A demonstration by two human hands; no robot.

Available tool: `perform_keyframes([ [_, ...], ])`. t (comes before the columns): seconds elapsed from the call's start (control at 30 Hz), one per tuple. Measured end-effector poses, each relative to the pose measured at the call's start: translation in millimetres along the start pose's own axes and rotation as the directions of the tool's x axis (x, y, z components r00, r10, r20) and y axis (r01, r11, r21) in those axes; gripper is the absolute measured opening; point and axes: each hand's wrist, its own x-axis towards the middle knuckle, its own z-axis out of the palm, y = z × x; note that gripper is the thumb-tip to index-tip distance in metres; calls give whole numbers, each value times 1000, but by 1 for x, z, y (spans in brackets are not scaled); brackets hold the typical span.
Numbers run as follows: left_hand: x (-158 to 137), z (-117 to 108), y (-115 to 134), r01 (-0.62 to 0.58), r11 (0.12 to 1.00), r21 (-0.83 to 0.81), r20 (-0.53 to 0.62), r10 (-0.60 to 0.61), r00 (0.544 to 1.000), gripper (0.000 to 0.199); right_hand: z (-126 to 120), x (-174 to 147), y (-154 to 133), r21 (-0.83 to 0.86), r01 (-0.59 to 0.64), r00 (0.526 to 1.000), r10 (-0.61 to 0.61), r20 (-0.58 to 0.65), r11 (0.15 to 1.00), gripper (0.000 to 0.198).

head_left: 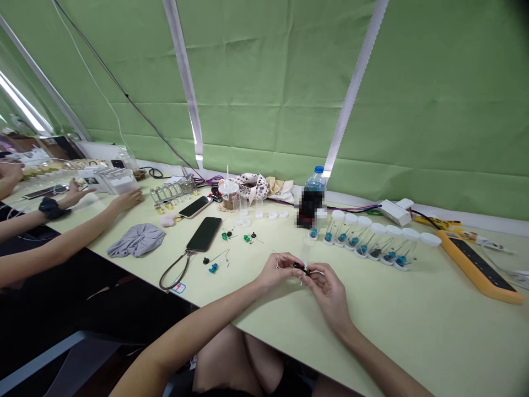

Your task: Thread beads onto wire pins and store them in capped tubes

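My left hand (280,272) and my right hand (329,289) meet over the table's front part. Both are closed on a small black part (301,268), pinched between thumbs and fingers. Thin metal wire (281,257) shows by my left fingers; how it joins the black part is hidden. To the left lie a small blue part (213,268), a black disc (205,261) and bent wires. Farther back are green parts (247,239) with black pieces and wires. At right stands a row of clear tubes (355,234) with white caps, most holding blue parts and wires.
A bottle (318,179), partly blurred out, stands behind the tubes. An orange power strip (475,270) lies far right. Phones (204,234), a grey cloth (137,240), a drink cup (228,193) and loose white caps (273,215) occupy the left and back. A neighbour's arms (95,220) rest farther left.
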Motion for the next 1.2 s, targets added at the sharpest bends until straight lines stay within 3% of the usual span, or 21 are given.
perform_keyframes([
  [0.17, 0, 1, -1, 9, 1000, -14, 1, -9, 1000, 34, 1, 0, 1, -25, 41, 999, -41, -4, 999, 22],
  [1.2, -2, 2, 1, 21, 998, -56, 10, -20, 1000, 34, -3, -2, 1, 107, -96, 994, 90, 55, 990, 23],
])
